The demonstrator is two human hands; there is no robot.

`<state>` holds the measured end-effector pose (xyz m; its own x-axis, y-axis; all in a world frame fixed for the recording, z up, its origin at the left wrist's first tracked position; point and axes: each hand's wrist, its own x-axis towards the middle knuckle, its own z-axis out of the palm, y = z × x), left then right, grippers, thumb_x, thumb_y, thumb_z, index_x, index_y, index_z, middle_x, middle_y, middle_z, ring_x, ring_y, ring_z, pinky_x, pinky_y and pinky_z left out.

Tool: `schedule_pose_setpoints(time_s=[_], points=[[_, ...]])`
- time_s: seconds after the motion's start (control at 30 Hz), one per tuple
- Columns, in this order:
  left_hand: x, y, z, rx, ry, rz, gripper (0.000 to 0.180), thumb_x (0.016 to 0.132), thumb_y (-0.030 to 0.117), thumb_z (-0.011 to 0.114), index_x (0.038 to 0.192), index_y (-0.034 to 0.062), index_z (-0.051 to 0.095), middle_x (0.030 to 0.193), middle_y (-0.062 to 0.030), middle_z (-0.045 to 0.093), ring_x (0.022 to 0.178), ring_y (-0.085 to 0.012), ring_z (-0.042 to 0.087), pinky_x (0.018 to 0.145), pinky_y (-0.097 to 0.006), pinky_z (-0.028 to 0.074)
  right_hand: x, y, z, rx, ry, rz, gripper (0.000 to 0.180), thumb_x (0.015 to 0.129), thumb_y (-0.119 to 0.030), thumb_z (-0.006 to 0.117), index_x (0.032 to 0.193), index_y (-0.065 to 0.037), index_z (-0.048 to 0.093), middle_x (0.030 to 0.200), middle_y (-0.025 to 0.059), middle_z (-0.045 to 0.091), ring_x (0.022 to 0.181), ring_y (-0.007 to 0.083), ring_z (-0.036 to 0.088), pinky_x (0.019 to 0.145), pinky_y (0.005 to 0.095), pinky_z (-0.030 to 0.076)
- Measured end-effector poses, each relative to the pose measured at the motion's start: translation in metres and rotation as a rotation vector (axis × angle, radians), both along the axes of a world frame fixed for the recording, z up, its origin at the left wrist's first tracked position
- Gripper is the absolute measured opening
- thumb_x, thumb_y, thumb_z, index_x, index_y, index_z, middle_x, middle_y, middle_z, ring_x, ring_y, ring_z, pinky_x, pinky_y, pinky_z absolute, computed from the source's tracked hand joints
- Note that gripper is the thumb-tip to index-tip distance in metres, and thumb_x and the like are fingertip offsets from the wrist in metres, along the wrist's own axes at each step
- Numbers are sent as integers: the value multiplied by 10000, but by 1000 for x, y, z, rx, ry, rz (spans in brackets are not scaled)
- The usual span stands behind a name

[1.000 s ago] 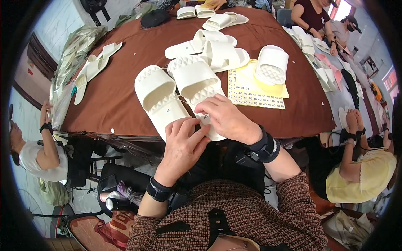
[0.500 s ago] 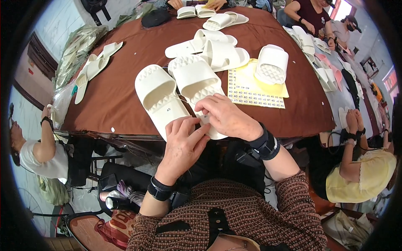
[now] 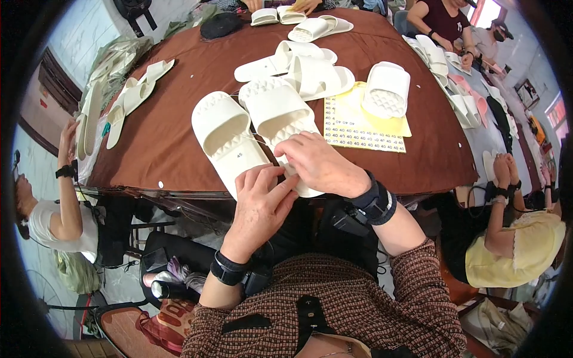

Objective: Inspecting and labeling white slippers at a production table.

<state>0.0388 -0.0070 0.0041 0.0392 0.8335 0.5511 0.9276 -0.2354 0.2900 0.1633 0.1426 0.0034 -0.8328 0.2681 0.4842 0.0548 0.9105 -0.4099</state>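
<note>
A pair of white slide slippers lies in front of me, toes away: the left slipper (image 3: pixel 222 122) has a small printed size mark on its insole, and the right slipper (image 3: pixel 277 107) is beside it. A thin cord runs between them. My left hand (image 3: pixel 262 203) is closed over the heel end of the right slipper, its thumb and forefinger along the edge. With fingers bent together, my right hand (image 3: pixel 325 167) presses on that slipper's insole; whatever is under its fingertips is hidden. To the right lies a yellow-backed sheet of number stickers (image 3: pixel 364 140).
A single white slipper (image 3: pixel 387 89) stands on the sheet. More white slippers (image 3: pixel 316 77) lie beyond my pair, others (image 3: pixel 134 98) at left. A black round item (image 3: pixel 221 25) rests on the brown tablecloth (image 3: pixel 161 137). Co-workers sit left, right and across.
My right fingers have shifted slightly and now cover the mark on the right slipper's insole. The co-worker at left has raised white slippers. My left hand stays in place.
</note>
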Motion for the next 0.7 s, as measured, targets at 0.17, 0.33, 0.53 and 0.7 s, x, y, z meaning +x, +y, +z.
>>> schedule_pose_setpoints(time_s=[0.17,0.33,0.53,0.7], points=[[-1,0,-1,-4,5,-2,283,782,121,742,1062,95,706,1118,-87,606,1122,-297,550,954,-438,389,-2,-3,0,8,-4,-21,221,832,-42,583,1052,-39,578,1014,138,623,994,331,579,909,420,429],[-1,0,-1,0,2,1,281,786,123,741,1063,96,706,1118,-87,607,1123,-297,549,955,-436,389,1,0,1,-57,34,-7,185,882,-37,545,1065,-27,576,1023,155,620,988,344,585,906,414,441],[-2,1,-2,14,5,-16,291,791,134,743,1078,118,702,1104,-72,599,1087,-287,550,945,-434,381,23,10,17,-602,43,48,230,910,11,497,1132,0,557,980,98,595,926,174,580,846,310,483],[-1,0,-1,14,6,-3,287,795,136,739,1080,123,702,1093,-74,599,1084,-289,550,945,-436,380,40,20,19,-594,12,-65,204,899,25,507,1098,5,550,915,55,560,853,131,534,801,283,477]])
